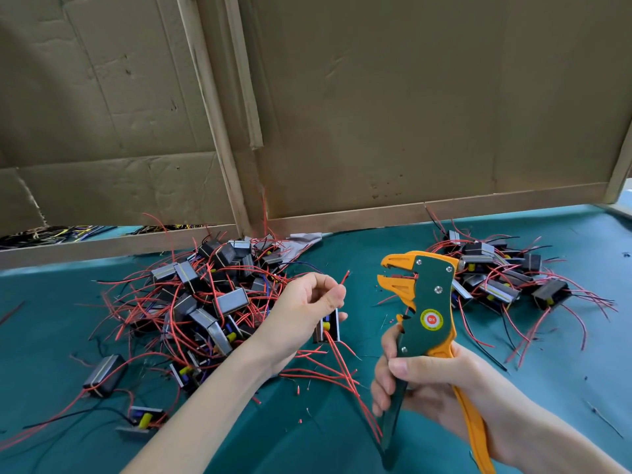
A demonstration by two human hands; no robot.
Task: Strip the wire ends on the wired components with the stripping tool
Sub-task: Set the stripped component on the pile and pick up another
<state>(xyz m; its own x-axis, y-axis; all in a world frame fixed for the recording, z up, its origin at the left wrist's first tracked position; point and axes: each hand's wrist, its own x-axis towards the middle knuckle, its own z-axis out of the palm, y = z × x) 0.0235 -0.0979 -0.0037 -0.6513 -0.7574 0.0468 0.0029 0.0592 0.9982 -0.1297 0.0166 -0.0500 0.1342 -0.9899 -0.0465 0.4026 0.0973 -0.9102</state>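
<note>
Left hand (304, 304) pinches a red wire (344, 279), apart from the stripping tool (425, 302) gripped by the right hand (424, 381); tabletop (352, 249) lies between left pile (212, 295) and right pile (502, 271)

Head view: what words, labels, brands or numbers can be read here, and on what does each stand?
"DK": white on the red centre of the round sticker on the stripping tool, gripped by the right hand.
Print on the sticker's yellow ring: too small to read.
Wired component held in the left hand, and those in the left pile and right pile: no legible marking.
</note>
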